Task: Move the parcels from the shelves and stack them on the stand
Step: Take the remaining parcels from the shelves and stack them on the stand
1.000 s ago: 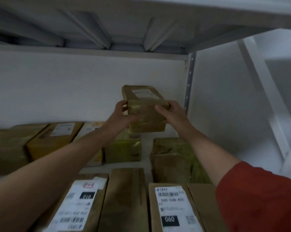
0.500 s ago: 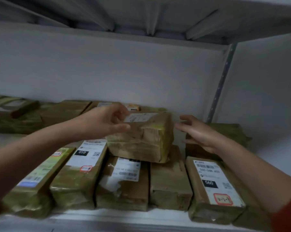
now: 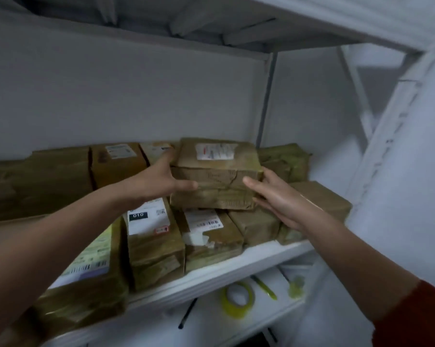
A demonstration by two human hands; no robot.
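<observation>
A parcel storeroom: white metal shelving (image 3: pixel 236 261) packed with labelled brown parcels (image 3: pixel 153 236), tape roll (image 3: pixel 237 299) below.

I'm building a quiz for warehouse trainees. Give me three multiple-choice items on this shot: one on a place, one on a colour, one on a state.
1. Where does the tape roll lie? A on the parcels; B on the lower shelf; C in a hand.
2. What colour is the sleeve? A red; B blue; C white.
3. How is the held parcel gripped? A by one hand; B by both hands; C by none, it lies free.
Key: B, it lies below the shelf of parcels; A, red cloth covers the right forearm; B, the left hand and right hand each clasp a side.
</observation>
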